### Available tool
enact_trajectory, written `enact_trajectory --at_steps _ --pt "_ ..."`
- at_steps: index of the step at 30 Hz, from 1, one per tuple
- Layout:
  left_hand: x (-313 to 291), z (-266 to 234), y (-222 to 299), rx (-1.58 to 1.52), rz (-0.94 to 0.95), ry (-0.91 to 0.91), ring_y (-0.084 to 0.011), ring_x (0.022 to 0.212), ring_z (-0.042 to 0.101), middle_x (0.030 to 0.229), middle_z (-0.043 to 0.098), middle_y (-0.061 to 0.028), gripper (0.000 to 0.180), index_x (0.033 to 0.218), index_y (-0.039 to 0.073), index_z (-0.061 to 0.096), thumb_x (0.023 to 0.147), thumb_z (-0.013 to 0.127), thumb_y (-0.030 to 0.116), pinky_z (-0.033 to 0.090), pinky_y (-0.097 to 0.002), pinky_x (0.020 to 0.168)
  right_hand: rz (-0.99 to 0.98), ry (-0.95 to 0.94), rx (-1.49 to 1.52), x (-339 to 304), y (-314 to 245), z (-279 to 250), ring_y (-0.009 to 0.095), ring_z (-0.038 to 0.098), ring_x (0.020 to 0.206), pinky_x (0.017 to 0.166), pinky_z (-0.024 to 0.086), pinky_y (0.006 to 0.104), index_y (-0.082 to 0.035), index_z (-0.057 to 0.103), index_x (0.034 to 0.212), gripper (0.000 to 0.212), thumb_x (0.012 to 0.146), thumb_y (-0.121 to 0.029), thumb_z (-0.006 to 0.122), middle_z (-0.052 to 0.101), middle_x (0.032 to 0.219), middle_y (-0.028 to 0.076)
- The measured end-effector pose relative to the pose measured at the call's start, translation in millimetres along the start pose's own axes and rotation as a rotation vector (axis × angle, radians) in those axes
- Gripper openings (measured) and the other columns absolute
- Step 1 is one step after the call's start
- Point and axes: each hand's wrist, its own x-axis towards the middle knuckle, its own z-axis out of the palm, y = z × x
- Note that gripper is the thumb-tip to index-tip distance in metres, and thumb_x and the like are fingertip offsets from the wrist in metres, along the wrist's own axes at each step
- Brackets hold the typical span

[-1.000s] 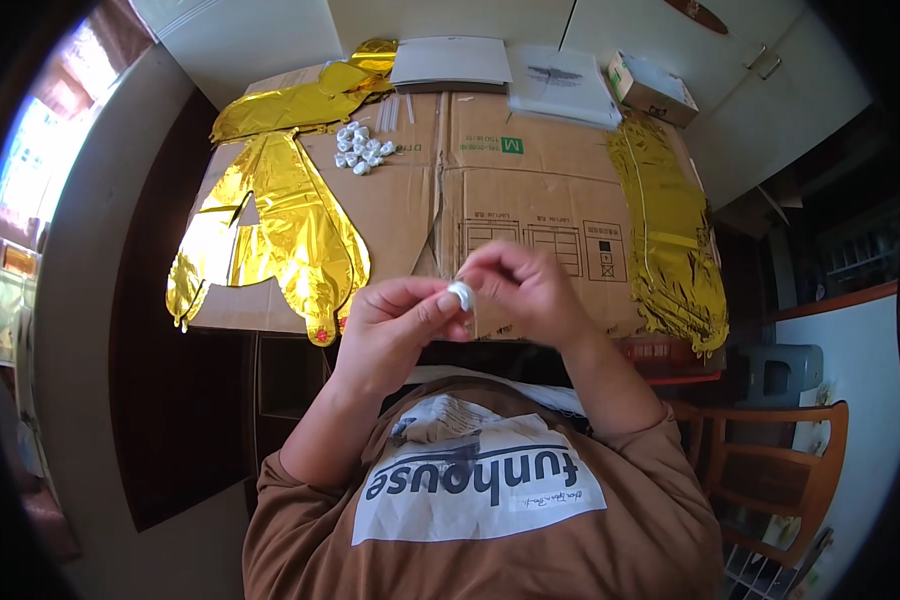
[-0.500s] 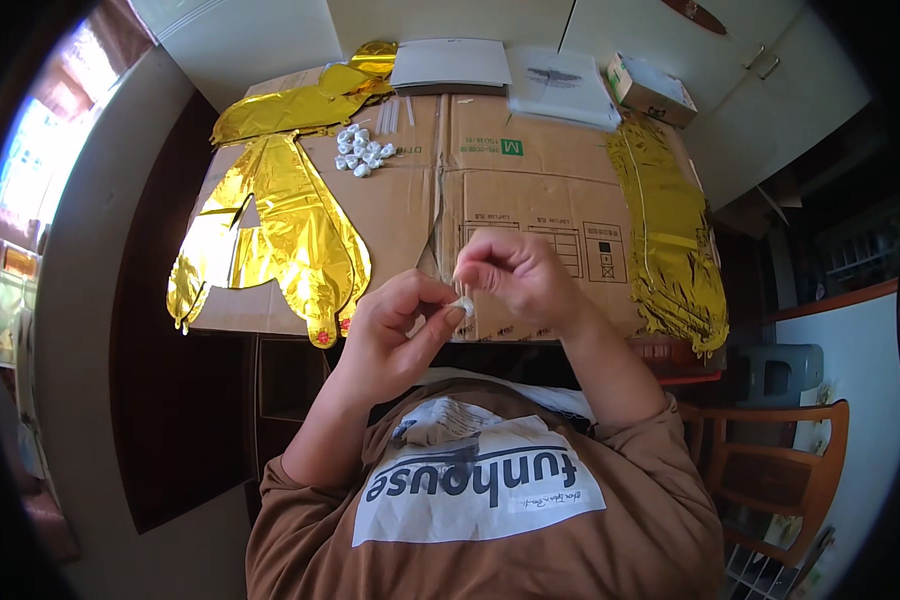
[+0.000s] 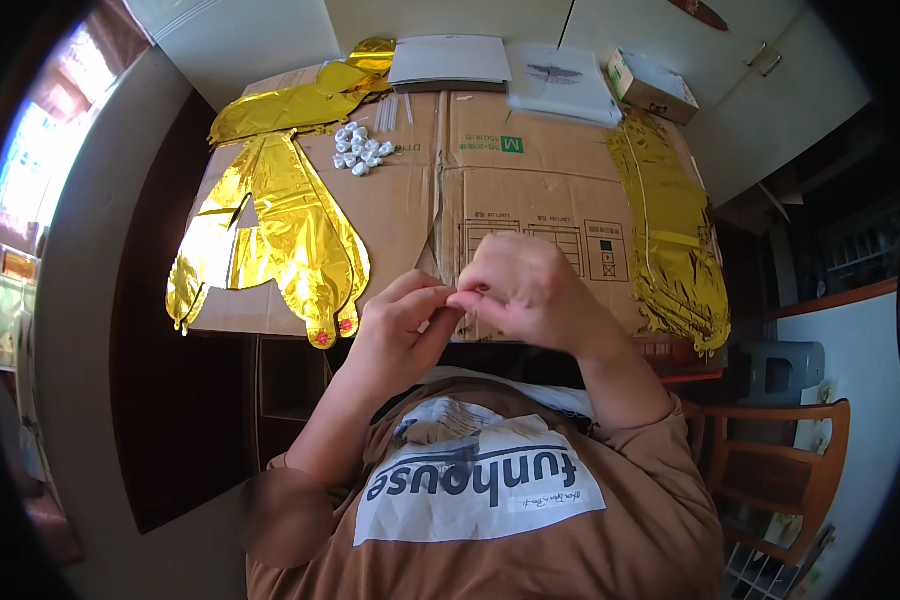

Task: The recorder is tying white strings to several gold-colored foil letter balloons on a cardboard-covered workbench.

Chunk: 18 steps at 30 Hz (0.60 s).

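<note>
My left hand (image 3: 395, 325) and my right hand (image 3: 525, 290) meet fingertip to fingertip just above the near edge of a flattened cardboard sheet (image 3: 530, 190). Together they pinch a small white piece, almost wholly hidden by the fingers. A pile of similar small white pieces (image 3: 360, 150) lies far off on the cardboard's back left. A flat gold foil balloon (image 3: 290, 230) is spread to the left of my hands, and another gold foil balloon (image 3: 670, 230) lies along the right edge.
Thin white sticks (image 3: 395, 110), a grey flat packet (image 3: 450, 60), a white sheet (image 3: 560, 85) and a small box (image 3: 655, 85) line the far edge. A wooden chair (image 3: 790, 470) stands at the lower right.
The small white piece was plainly visible between my fingertips a second ago; my fingers have closed over it and both hands have turned slightly inward. Nothing on the cardboard has moved.
</note>
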Motion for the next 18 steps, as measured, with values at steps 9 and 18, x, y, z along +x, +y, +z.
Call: enact_trajectory --at_steps 9,18 --pt "-5 2 -21 -0.331 -0.244 0.179 -0.0121 0.063 0.060 0.075 0.061 -0.0078 0.008 0.089 -0.001 0.068 0.082 0.070 0.002 0.046 -0.0236 0.057 0.458 0.023 0.630 -33 21 48 0.012 0.059 0.067 0.061 0.046 0.0253 -0.001 0.065 0.090 0.010 0.087 -0.011 0.066 0.062 0.075 0.006" --pt "1 1 -12 0.078 -0.035 0.026 -0.0169 0.067 0.062 0.077 0.063 -0.0098 0.009 0.089 -0.001 0.067 0.081 0.067 -0.002 0.047 -0.0257 0.060 -0.067 0.044 -0.200 -8 2 13 0.028 0.057 0.070 0.062 0.047 0.0378 -0.005 0.061 0.082 0.012 0.077 -0.010 0.070 0.054 0.073 0.010"
